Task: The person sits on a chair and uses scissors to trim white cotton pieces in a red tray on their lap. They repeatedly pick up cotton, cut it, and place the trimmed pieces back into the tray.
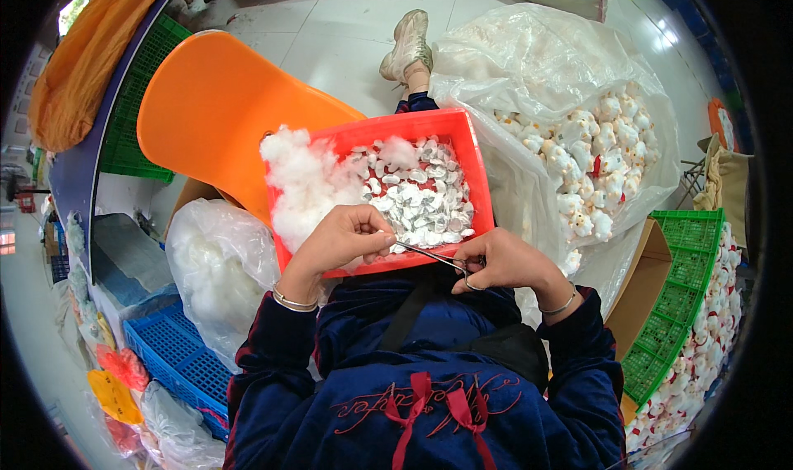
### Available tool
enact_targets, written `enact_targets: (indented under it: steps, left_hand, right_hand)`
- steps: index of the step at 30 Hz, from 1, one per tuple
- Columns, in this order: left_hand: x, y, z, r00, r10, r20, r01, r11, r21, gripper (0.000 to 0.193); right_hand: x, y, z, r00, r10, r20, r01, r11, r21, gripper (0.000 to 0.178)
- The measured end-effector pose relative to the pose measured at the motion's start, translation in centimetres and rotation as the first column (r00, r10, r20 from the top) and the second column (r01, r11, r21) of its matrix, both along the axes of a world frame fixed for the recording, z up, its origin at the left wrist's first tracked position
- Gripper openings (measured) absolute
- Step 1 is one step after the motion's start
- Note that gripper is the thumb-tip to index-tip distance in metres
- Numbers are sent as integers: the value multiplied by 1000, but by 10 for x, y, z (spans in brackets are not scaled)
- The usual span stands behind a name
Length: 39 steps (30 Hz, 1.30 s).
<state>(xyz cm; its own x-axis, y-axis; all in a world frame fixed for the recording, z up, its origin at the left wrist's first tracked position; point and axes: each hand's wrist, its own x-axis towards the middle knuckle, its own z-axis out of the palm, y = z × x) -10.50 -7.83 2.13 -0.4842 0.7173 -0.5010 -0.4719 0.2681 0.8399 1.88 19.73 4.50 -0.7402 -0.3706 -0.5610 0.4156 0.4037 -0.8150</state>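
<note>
My right hand (505,259) is closed on the ring handles of slim metal forceps (431,253), whose shaft points left. At their tip the fingers of my left hand (349,237) pinch together around something small that I cannot make out. Both hands are over the near edge of a red plastic tray (479,173) at my lap. In the tray, small white stuffed fabric pieces (425,210) lie on the right, and fluffy white stuffing (310,189) is heaped on the left.
A clear plastic bag (529,45) of small white plush toys (607,160) stands at the right, near a green crate (677,272). An orange chair (215,98) is at far left. A bag of stuffing (219,259) and a blue crate (178,338) sit at left.
</note>
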Motion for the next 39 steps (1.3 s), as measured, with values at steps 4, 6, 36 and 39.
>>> enact_targets:
  steps: [4, 6, 36, 39]
  left_hand:
    - [3, -16, -4, 998, 59, -22, -59, 998, 11, 10]
    - [-3, -29, -14, 985, 158, -65, -155, 987, 47, 9]
    - [5, 27, -22, 946, 295, 136, -304, 952, 46, 15]
    - [8, 26, -21, 917, 337, 214, -366, 924, 110, 12]
  right_hand:
    - [4, -4, -1, 1000, 8, -20, -8, 1000, 15, 28]
    - [6, 1, -1, 999, -12, -39, 12, 1000, 23, 28]
    - [13, -6, 12, 767, 264, -584, 263, 701, 663, 35]
    - [15, -8, 5, 770, 248, -588, 284, 693, 663, 40]
